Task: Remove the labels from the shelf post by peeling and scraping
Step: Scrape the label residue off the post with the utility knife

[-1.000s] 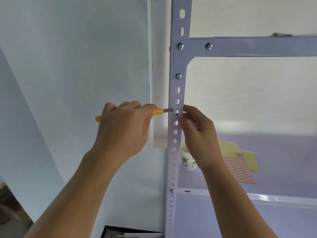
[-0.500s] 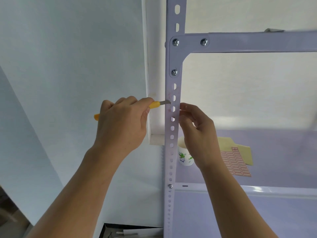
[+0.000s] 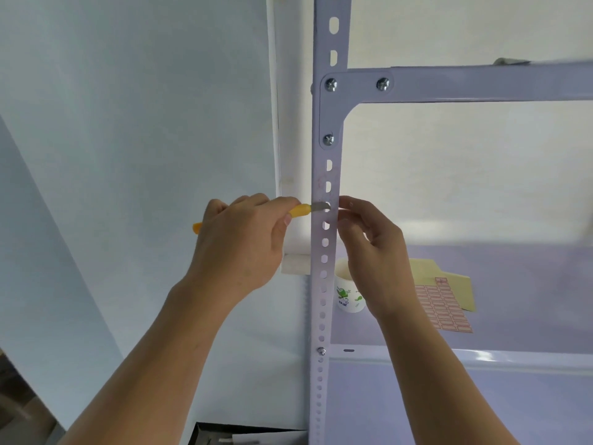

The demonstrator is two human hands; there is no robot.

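Left hand grips yellow knife, blade tip against shelf post between hands; right hand pinches the post's edge.

Left hand, right hand bare; forearms bare; nails apparently short

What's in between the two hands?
The white shelf post stands between the left hand and right hand, with the knife touching it, in the head view.
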